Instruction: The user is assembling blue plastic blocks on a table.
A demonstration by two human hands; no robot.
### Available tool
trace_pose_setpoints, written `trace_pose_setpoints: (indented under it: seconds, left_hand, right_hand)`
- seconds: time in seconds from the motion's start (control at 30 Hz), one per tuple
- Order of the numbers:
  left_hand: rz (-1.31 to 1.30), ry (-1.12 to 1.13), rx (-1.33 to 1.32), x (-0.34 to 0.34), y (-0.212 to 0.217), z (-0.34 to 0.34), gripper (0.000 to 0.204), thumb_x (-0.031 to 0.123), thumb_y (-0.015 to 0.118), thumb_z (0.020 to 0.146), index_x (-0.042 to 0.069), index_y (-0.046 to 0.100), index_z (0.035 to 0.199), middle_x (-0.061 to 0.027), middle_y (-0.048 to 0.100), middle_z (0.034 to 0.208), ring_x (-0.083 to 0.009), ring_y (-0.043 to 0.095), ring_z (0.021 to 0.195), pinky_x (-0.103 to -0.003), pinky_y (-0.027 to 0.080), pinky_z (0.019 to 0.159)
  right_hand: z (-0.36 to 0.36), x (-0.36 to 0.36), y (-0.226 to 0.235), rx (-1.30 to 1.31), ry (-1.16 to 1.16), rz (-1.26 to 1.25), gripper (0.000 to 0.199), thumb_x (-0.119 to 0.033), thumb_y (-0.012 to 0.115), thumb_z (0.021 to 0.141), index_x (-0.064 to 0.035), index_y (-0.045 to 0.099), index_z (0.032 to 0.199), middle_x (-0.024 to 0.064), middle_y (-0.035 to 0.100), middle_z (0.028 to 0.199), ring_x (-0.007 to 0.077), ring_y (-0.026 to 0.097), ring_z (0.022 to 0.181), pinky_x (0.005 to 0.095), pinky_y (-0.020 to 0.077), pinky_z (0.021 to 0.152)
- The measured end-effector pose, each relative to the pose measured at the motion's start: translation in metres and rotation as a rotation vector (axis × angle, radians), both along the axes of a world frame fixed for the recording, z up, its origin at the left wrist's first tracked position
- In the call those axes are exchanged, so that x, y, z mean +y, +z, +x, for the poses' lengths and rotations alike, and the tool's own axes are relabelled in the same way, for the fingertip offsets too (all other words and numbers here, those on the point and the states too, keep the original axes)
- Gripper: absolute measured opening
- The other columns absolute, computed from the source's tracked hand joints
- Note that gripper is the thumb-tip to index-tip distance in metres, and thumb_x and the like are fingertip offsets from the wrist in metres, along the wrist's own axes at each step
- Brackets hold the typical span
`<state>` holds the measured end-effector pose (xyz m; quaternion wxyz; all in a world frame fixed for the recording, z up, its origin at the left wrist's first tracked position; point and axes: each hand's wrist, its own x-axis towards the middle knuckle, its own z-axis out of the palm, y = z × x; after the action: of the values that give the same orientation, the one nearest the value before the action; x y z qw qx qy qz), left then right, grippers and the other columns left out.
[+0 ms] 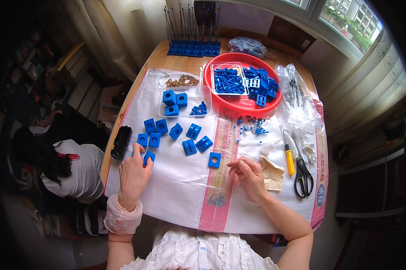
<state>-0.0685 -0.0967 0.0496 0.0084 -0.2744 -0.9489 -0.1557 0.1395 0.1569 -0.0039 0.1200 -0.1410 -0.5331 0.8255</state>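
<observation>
Daylight from the window falls on a wooden surface (160,56) covered by a white plastic sheet (180,189) with pink stripes, which keeps small parts from rolling off the wood.

Nearest, the left hand (133,175) lies palm down, its fingers (142,158) pinched on a small blue block (149,156) at the sheet's left side. The right hand (249,176) rests loosely curled, fingers together and holding nothing I can make out, just beside a lone blue block with a hole (214,159).

Farther on, loose blue blocks (176,132) lie spread flat, within easy reach. To the right sit scissors (303,173) and a yellow-handled knife (289,157).

Beyond, a clear tray (185,105) holds more blocks, and a red bowl (221,101) gathers mixed blue parts. At the far edge stands a blue rack of upright rods with springs (193,33).
</observation>
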Motion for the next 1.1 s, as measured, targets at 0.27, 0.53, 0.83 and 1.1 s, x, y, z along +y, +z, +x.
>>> trace_pose_setpoints:
  seconds: [0.27,0.53,0.83,1.1]
  left_hand:
    - [-0.015,0.006,0.021,-0.002,-0.001,-0.005,0.025,0.015,0.065,0.086,0.008,0.049,0.104,-0.0168,0.065,0.064,-0.0352,0.067,0.062,-0.042,0.053,0.057]
    - [0.002,0.011,0.027,-0.007,0.009,-0.002,0.023,0.016,0.067,0.086,0.007,0.052,0.102,-0.0117,0.064,0.060,-0.0317,0.066,0.059,-0.040,0.050,0.053]
    - [0.147,-0.329,0.025,0.026,0.024,0.028,0.017,0.013,0.069,0.083,0.006,0.061,0.096,-0.0095,0.064,0.073,-0.0270,0.064,0.063,-0.037,0.049,0.056]
    - [0.020,-0.541,0.286,0.074,-0.006,0.035,0.041,0.012,0.069,0.079,-0.002,0.059,0.116,-0.0112,0.062,0.110,-0.0235,0.057,0.101,-0.030,0.053,0.072]
  right_hand:
    - [0.000,0.001,-0.002,0.006,-0.006,0.024,0.032,-0.024,0.046,0.101,0.0041,0.062,0.102,0.0101,0.063,0.076,0.0084,0.053,0.060,0.0200,0.0423,0.053]
    - [-0.001,-0.001,-0.002,-0.003,-0.011,0.025,0.032,-0.024,0.046,0.100,0.0039,0.062,0.102,0.0102,0.063,0.077,0.0083,0.053,0.059,0.0200,0.0419,0.053]
    - [-0.001,-0.001,-0.003,0.000,-0.015,0.039,0.032,-0.024,0.046,0.100,0.0036,0.062,0.101,0.0098,0.063,0.076,0.0084,0.052,0.058,0.0199,0.0413,0.052]
    - [-0.001,-0.002,-0.002,-0.002,-0.018,0.052,0.031,-0.024,0.047,0.100,0.0032,0.063,0.100,0.0093,0.063,0.076,0.0081,0.052,0.058,0.0199,0.0412,0.052]
